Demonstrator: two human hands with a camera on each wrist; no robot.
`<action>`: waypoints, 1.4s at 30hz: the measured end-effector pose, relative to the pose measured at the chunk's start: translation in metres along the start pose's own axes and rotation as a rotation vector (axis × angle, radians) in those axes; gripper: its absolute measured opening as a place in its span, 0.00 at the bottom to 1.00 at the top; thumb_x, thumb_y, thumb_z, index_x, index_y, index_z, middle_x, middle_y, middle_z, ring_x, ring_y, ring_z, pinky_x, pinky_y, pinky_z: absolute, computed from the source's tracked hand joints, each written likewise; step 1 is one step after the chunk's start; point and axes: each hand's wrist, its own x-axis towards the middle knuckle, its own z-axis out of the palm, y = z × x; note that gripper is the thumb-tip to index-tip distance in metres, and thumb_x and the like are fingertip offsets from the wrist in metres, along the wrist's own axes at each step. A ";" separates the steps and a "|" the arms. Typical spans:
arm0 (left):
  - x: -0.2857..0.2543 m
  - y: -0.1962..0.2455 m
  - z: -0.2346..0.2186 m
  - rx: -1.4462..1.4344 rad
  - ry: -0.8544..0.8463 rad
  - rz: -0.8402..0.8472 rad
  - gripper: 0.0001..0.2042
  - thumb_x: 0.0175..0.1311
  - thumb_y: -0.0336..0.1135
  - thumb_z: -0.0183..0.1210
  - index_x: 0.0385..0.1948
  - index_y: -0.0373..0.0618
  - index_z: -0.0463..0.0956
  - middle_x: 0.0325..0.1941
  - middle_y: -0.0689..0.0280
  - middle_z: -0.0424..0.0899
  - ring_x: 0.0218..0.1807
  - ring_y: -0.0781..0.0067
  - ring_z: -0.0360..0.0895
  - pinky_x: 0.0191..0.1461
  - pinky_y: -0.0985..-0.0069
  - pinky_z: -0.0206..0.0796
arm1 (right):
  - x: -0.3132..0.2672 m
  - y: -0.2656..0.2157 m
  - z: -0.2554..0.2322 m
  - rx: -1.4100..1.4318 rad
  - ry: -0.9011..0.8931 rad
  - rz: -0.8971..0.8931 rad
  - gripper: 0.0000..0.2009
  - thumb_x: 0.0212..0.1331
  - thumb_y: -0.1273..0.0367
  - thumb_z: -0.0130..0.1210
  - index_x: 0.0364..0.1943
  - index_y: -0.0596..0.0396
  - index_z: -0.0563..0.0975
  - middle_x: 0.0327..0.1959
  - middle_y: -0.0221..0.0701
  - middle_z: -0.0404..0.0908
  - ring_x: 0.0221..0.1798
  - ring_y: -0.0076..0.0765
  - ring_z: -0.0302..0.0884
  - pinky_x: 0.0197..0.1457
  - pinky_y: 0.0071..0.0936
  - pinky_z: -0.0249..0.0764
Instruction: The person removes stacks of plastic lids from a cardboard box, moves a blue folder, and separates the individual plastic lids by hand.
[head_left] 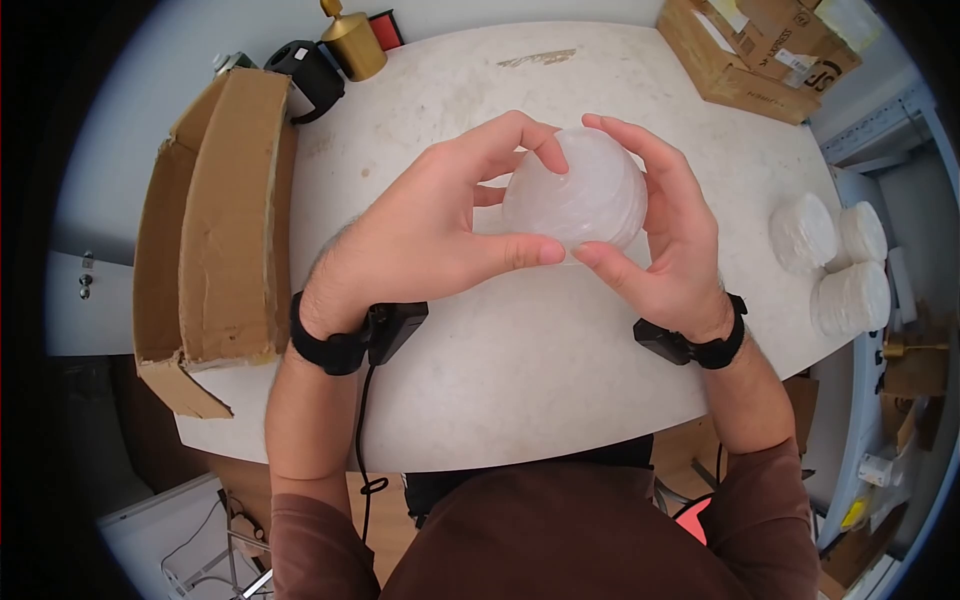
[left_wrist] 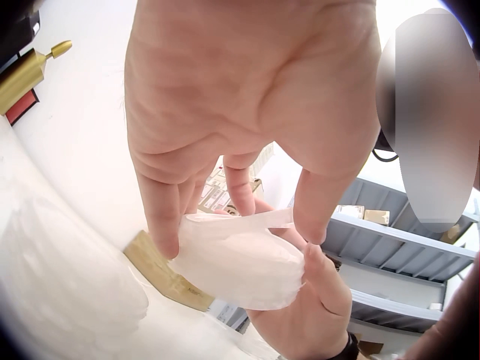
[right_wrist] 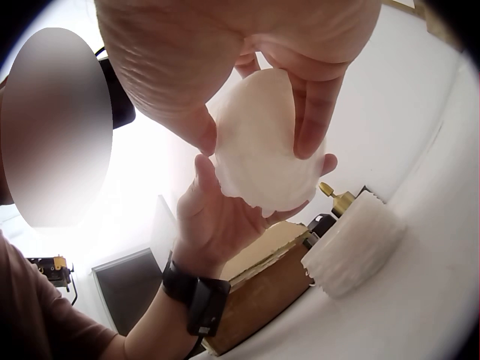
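Note:
Both hands hold a round, whitish, translucent bundle point(head_left: 572, 208) with layered sides, raised in front of the chest. On its left, my left hand point(head_left: 435, 215) grips it, thumb at the near edge and a bent finger on top. My right hand point(head_left: 680, 225) curls round the opposite side, its thumb tip close to the left thumb. A smooth pale strip point(left_wrist: 259, 220) runs along the bundle's edge between the left fingers and thumb in the left wrist view. From the right wrist view, the bundle point(right_wrist: 262, 142) shows a ragged, wavy lower edge.
Three similar white bundles point(head_left: 848, 298) stand at the table's right side. An open cardboard box point(head_left: 235, 220) lies at the left. Behind it are a black container point(head_left: 305, 80) and a gold bottle point(head_left: 355, 45). More cardboard boxes point(head_left: 760, 60) sit at the back right, beside grey shelving point(left_wrist: 397, 232).

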 end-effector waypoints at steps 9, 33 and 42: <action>0.003 -0.005 -0.008 -0.235 0.027 -0.001 0.28 0.62 0.33 0.77 0.62 0.45 0.73 0.75 0.57 0.75 0.73 0.59 0.75 0.74 0.58 0.71 | 0.001 -0.001 0.000 0.010 0.010 0.000 0.43 0.58 0.76 0.74 0.79 0.61 0.65 0.73 0.41 0.73 0.72 0.40 0.77 0.72 0.38 0.79; -0.001 -0.011 0.003 0.663 0.245 -0.128 0.26 0.54 0.38 0.81 0.47 0.42 0.72 0.49 0.58 0.80 0.48 0.52 0.79 0.53 0.63 0.73 | 0.000 0.007 0.002 -0.196 0.103 0.139 0.37 0.57 0.72 0.76 0.73 0.58 0.73 0.67 0.39 0.80 0.62 0.37 0.83 0.55 0.33 0.84; 0.001 -0.016 0.008 0.697 0.120 -0.295 0.27 0.55 0.40 0.81 0.48 0.40 0.73 0.51 0.52 0.82 0.47 0.49 0.80 0.51 0.60 0.75 | -0.001 0.010 0.004 -0.200 0.148 0.139 0.37 0.57 0.69 0.77 0.72 0.57 0.74 0.63 0.37 0.82 0.57 0.34 0.84 0.51 0.30 0.81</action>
